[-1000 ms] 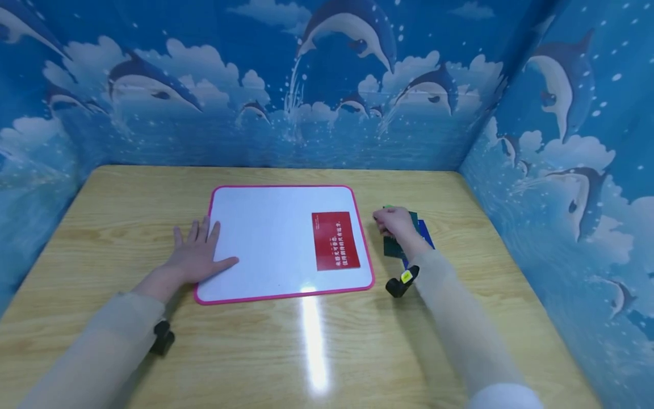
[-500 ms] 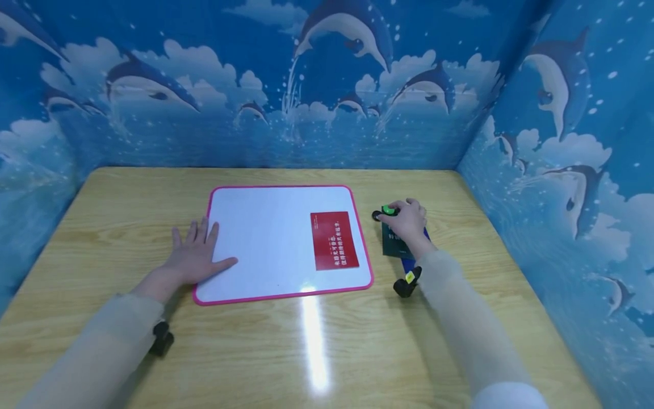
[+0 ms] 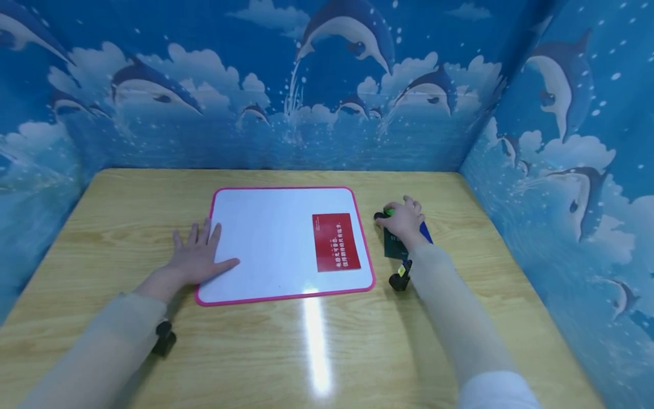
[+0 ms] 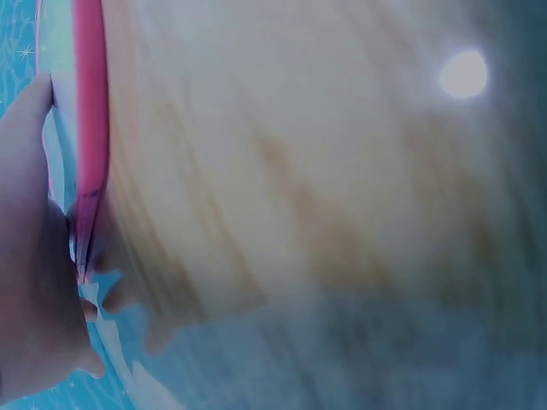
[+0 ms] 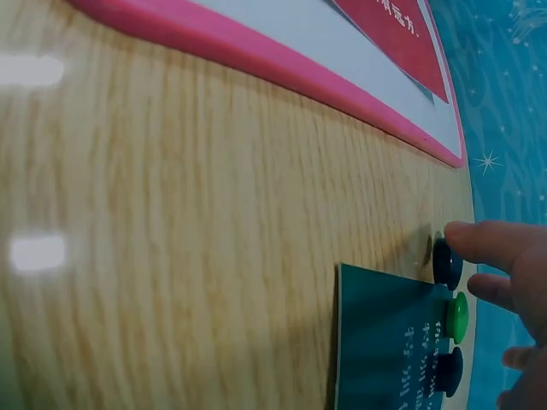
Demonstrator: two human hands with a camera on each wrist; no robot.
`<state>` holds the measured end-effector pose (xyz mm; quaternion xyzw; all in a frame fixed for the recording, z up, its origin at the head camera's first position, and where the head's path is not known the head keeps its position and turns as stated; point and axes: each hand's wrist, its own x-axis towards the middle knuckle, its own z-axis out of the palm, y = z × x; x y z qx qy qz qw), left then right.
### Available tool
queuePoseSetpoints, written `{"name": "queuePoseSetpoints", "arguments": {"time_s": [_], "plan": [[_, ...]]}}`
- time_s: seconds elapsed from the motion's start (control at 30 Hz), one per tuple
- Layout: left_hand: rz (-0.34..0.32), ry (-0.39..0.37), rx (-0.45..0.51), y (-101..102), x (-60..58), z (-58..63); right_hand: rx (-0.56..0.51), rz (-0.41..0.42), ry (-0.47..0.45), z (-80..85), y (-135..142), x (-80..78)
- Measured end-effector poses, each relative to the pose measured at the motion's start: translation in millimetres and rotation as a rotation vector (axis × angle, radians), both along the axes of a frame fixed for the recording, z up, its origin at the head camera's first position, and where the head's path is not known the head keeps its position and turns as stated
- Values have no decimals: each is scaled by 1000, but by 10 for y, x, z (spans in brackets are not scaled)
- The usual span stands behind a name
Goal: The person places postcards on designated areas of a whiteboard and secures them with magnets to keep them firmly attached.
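Note:
My left hand (image 3: 196,262) lies flat with spread fingers on the left edge of a pink-rimmed whiteboard (image 3: 265,244). The left wrist view catches its thumb (image 4: 32,128) beside the pink rim. Right of the board, my right hand (image 3: 405,221) pinches a black button-shaped magnet (image 5: 446,263), its thumb and index fingertips at either side. Close by, a green magnet (image 5: 459,317) and another dark magnet (image 5: 450,372) sit at the far end of a dark green card (image 5: 380,329). My hand covers part of that card in the head view.
A red card (image 3: 336,244) with white writing lies on the board's right part. Some blue card (image 3: 425,232) shows from under the green one. Wood-grain table (image 3: 255,352) surrounds the board. A blue dolphin-print curtain (image 3: 204,136) closes off the back and sides.
My right hand has shifted right from over the left side of the cards and its fingers have spread, baring the black and green magnets. My left hand stays on the board.

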<state>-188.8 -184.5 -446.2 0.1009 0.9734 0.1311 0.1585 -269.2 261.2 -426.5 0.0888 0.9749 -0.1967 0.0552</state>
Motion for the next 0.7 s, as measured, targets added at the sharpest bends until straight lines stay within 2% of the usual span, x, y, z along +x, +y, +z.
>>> {"name": "queuePoseSetpoints", "arguments": {"time_s": [0.23, 0.4, 0.53, 0.7], "plan": [[-2, -11, -18, -19, -18, -33, 12, -9, -20, -25, -16, -31], [-2, -6, -10, -4, 1, -10, 15, 1, -32, -18, -14, -25], [-6, -1, -3, 9, 6, 7, 16, 17, -24, -36, -5, -23], [-9, 6, -15, -13, -13, -28, 13, 25, -8, -63, -11, -28]]}}
